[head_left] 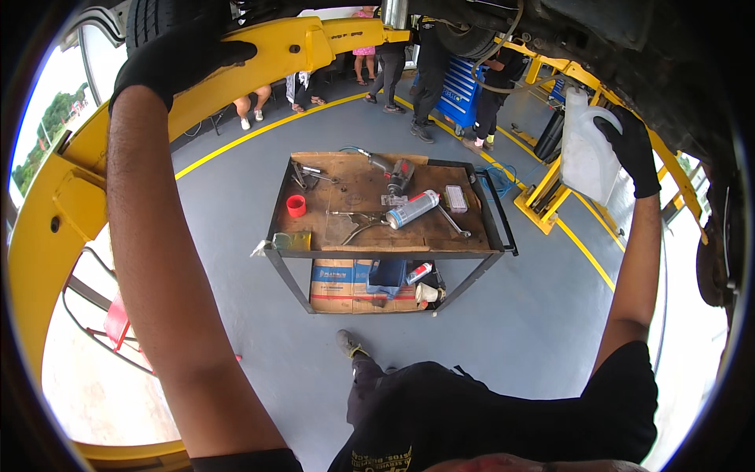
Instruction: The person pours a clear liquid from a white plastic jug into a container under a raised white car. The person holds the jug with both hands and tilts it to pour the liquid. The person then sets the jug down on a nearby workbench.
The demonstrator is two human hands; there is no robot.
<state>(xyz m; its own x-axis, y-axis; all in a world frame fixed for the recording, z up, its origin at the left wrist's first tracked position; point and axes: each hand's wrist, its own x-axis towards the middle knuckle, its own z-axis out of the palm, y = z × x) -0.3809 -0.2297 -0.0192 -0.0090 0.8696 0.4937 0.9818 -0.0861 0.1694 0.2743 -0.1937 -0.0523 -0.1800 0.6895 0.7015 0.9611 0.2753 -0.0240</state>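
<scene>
High on the left, my left hand (177, 63) in a black glove lies across the yellow lift arm (271, 63), close to a tyre (169, 17). One digit stretches along the metal; the other fingers are hard to make out against the dark. On the right, my gloved right hand (629, 149) is closed round a translucent white plastic jug (586, 149), raised below the vehicle's underside (621, 39). A thin hose (515, 88) hangs from the vehicle and runs to the top of the jug; whether its end sits inside cannot be made out.
Ahead stands a two-level cart (346, 253) carrying an impact wrench (400, 178), a spray can (413, 209), a red cup (296, 206) and hand tools. Several people (429, 71) stand or sit beyond, near a blue tool cabinet (460, 94). A yellow lift base (543, 200) rises at the right.
</scene>
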